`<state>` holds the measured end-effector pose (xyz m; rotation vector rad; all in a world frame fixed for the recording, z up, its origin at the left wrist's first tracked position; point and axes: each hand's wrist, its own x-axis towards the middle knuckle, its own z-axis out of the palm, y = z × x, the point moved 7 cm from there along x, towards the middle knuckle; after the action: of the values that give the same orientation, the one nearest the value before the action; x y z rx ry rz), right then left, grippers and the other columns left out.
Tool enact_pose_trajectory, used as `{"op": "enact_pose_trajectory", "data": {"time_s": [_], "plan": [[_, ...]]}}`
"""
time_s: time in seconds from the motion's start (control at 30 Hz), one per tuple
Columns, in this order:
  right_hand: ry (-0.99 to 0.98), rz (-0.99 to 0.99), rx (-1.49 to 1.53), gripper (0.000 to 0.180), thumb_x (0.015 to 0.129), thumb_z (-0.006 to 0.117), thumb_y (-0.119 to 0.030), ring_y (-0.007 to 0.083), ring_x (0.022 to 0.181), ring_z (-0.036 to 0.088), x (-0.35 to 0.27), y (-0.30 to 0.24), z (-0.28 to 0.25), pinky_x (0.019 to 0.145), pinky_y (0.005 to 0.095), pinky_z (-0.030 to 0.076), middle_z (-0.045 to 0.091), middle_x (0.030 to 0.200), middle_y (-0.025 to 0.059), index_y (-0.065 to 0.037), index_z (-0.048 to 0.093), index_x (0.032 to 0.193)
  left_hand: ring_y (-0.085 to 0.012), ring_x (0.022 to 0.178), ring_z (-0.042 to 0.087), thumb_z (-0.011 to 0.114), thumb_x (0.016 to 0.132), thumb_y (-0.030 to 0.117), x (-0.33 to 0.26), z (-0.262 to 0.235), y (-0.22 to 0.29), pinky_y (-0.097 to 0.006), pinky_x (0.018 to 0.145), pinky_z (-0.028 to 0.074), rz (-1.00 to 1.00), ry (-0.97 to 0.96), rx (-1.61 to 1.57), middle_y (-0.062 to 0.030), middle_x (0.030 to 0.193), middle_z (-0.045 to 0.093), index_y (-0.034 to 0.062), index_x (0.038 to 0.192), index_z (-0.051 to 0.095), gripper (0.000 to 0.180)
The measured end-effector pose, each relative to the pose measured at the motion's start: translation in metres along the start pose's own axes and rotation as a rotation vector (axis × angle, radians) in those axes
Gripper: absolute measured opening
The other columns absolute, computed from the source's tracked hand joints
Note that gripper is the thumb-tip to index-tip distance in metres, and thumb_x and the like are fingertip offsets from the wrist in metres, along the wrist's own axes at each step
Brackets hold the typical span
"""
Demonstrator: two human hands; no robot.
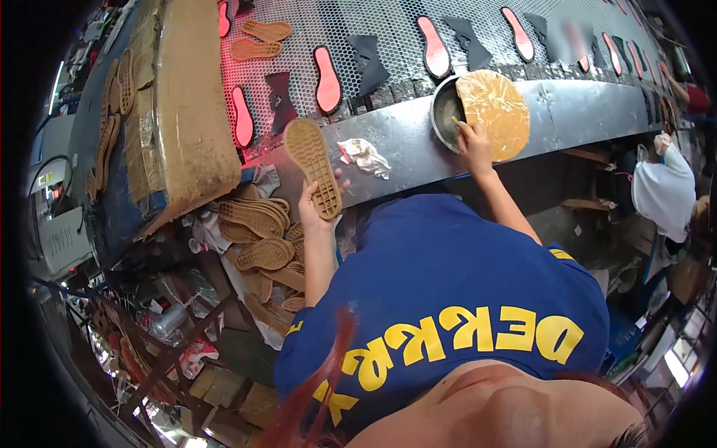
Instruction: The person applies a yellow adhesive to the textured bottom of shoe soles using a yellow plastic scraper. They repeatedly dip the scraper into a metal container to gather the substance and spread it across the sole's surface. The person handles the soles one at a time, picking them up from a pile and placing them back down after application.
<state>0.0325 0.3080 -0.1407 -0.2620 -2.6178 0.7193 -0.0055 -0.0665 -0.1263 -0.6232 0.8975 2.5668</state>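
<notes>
A tan rubber shoe sole (308, 153) is upright in my left hand (317, 200), its gridded face showing and the fingers wrapped round its lower end. My right hand (476, 148) is closed at the opening of a round metal pot (439, 112), pinching a thin tool with a yellow tip (454, 119); its working end is hidden in the pot. A tan, tape-covered round lid (499, 104) covers the pot's right part. Between my hands, a crumpled white cloth (364, 157) lies on the metal ledge (407, 153).
Beyond the ledge, a mesh conveyor (403, 48) carries pink-faced soles (326, 78) and dark shoe uppers (367, 63). To the left stands a cardboard-covered surface (196, 97) with more tan soles (125, 82). Several loose soles (265, 254) are heaped below my left hand. Another person's arm (676, 86) shows far right.
</notes>
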Motion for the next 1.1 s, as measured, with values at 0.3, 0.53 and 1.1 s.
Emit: {"op": "enact_pose_trajectory", "data": {"time_s": [0.3, 0.53, 1.1], "plan": [[0.016, 0.063, 0.003, 0.02, 0.085, 0.061, -0.005, 0.0307, 0.078, 0.062, -0.007, 0.008, 0.024, 0.068, 0.0386, 0.05, 0.061, 0.086, 0.0141, -0.008, 0.067, 0.103, -0.0293, 0.082, 0.065, 0.037, 0.096, 0.032, -0.001, 0.044, -0.011, -0.037, 0.055, 0.058, -0.084, -0.344, 0.147, -0.0215, 0.118, 0.056, 0.0057, 0.139, 0.035, 0.05], [0.078, 0.424, 0.532, 0.016, 0.092, 0.059, -0.008, 0.0192, 0.073, 0.065, -0.009, 0.035, 0.035, 0.066, 0.0313, 0.051, 0.065, 0.086, 0.01, -0.005, 0.067, 0.105, -0.0298, 0.081, 0.066, 0.036, 0.096, 0.034, -0.004, 0.058, -0.008, -0.038, 0.053, 0.058, -0.03, -0.345, 0.168, -0.0228, 0.117, 0.057, 0.005, 0.139, 0.035, 0.052], [0.144, -0.084, 1.227, 0.022, 0.093, 0.057, -0.002, 0.0235, 0.106, 0.062, 0.076, -0.163, -0.068, 0.089, 0.0317, 0.052, 0.061, 0.117, 0.019, 0.002, 0.055, 0.114, -0.0343, 0.085, 0.066, 0.043, 0.092, 0.043, -0.042, 0.139, -0.01, -0.036, 0.054, 0.06, -0.192, -0.64, 0.087, -0.0323, 0.123, 0.049, 0.0008, 0.145, 0.024, 0.07]]}}
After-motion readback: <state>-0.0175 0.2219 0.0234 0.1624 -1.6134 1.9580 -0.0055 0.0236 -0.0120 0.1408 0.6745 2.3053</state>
